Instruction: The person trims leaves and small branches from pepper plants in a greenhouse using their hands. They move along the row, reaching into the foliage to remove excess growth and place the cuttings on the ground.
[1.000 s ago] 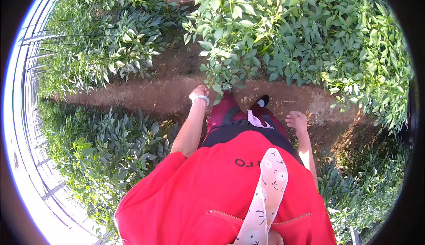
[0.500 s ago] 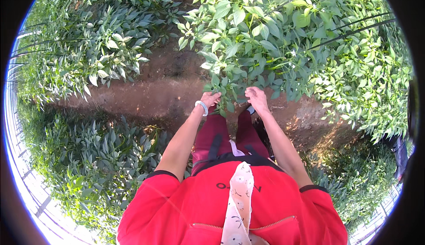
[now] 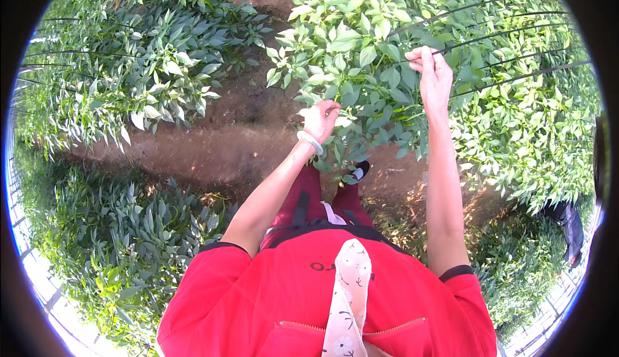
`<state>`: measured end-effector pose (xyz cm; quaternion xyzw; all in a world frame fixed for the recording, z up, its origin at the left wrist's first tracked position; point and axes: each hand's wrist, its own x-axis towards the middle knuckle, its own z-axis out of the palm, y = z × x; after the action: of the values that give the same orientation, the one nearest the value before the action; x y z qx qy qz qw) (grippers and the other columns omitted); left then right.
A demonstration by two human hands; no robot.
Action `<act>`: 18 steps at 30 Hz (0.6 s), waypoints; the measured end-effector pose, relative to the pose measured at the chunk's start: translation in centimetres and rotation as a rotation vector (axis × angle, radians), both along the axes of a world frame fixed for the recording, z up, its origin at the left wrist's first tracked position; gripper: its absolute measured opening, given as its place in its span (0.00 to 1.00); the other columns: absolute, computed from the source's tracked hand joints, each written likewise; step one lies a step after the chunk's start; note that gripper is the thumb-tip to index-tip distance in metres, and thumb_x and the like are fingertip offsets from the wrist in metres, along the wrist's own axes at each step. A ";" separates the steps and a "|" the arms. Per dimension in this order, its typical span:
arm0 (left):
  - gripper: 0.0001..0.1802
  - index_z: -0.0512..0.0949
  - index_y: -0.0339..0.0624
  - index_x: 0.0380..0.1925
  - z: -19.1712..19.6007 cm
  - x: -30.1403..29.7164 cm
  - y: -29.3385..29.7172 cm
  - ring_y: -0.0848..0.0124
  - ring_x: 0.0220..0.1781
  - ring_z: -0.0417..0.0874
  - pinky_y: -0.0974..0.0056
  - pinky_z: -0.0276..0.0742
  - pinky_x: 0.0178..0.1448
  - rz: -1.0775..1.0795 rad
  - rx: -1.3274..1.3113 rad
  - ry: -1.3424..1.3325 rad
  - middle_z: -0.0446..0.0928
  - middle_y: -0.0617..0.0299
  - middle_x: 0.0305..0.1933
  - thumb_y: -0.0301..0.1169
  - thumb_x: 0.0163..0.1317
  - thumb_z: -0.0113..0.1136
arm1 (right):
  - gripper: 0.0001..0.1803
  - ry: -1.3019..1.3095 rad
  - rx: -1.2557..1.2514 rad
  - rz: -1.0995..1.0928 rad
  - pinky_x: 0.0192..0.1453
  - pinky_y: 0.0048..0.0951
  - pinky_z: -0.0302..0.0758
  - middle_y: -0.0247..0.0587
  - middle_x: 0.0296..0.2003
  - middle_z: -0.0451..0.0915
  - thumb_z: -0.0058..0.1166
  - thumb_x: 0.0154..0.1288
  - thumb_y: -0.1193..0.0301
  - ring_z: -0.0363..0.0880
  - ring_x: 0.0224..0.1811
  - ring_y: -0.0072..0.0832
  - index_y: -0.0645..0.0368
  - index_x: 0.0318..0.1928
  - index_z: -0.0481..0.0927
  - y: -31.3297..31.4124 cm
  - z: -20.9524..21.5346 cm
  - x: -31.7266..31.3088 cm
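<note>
My left hand (image 3: 320, 122), with a white bracelet (image 3: 310, 142) at its wrist, is closed at the near edge of a leafy green pepper plant (image 3: 351, 41). Its thumb and fingertips pinch a shoot there. Farther right and higher, my right hand (image 3: 433, 77) reaches over the foliage with its fingers curled together. A dark string (image 3: 496, 36) runs up to these fingers. Whether they grip the string or something small cannot be made out. Leaves hide much of the stems below both hands.
More dark strings (image 3: 529, 75) cross the plants on the right. Bushy rows stand at the upper left (image 3: 161, 54) and lower left (image 3: 148, 221). Brown soil (image 3: 219, 147) runs between them. My shoe (image 3: 361, 171) is beside the near leaves. Dark cloth (image 3: 570, 228) hangs at the far right.
My right hand has moved up and right, from low by the plant's near edge to over the leaves. The left hand has risen slightly and shifted right.
</note>
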<state>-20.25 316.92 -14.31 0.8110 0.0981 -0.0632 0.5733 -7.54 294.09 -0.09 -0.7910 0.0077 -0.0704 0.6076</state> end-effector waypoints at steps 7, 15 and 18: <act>0.10 0.85 0.37 0.43 3.7 6.5 -1.9 0.78 0.37 0.82 0.72 0.78 0.45 0.119 -0.181 -0.270 0.84 0.62 0.38 0.21 0.65 0.59 | 0.18 0.074 -0.029 -0.020 0.50 0.28 0.81 0.40 0.42 0.84 0.41 0.81 0.64 0.82 0.44 0.24 0.64 0.45 0.81 -0.4 -1.7 -3.6; 0.10 0.82 0.34 0.44 5.3 21.6 -3.0 0.78 0.38 0.82 0.72 0.78 0.46 0.275 -0.528 -0.202 0.84 0.61 0.37 0.20 0.62 0.62 | 0.16 0.092 -0.248 -0.099 0.52 0.31 0.81 0.46 0.46 0.85 0.49 0.76 0.67 0.84 0.48 0.28 0.67 0.54 0.79 0.4 -0.9 -3.4; 0.12 0.82 0.34 0.45 5.1 23.3 -2.9 0.76 0.37 0.82 0.72 0.78 0.43 0.263 -0.590 -0.001 0.84 0.59 0.37 0.20 0.60 0.62 | 0.20 0.137 -0.236 -0.089 0.53 0.30 0.81 0.52 0.49 0.85 0.54 0.73 0.67 0.85 0.50 0.31 0.70 0.58 0.77 1.5 1.5 -3.3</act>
<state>3.04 314.02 -9.17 0.5901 0.1793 -0.0140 0.7871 -10.80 295.58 1.45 -0.8588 0.0760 -0.0435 0.5048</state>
